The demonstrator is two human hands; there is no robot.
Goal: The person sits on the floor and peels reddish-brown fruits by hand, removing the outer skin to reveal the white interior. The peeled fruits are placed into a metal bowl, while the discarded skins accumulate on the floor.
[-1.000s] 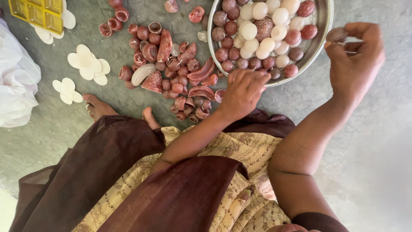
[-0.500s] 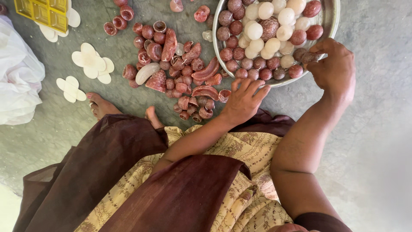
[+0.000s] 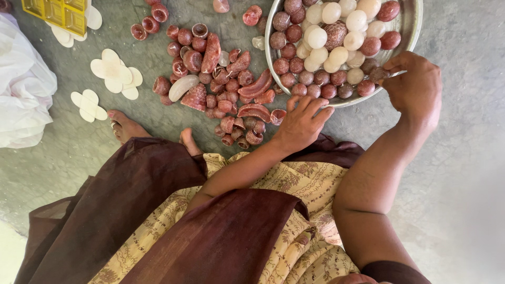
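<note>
Grey floor, shell pile beside steel bowl, hands at rim.

We are seated on a grey concrete floor. At twelve o'clock a round metal bowl rests on it. Just beside the bowl, toward eleven o'clock, a scatter of reddish-brown shell pieces lies loose on the floor. Further toward ten o'clock lie pale flower-shaped cutouts, with a yellow moulded tray beyond them. White crumpled cloth sits at nine o'clock. Our bare foot rests near the cutouts.
</note>
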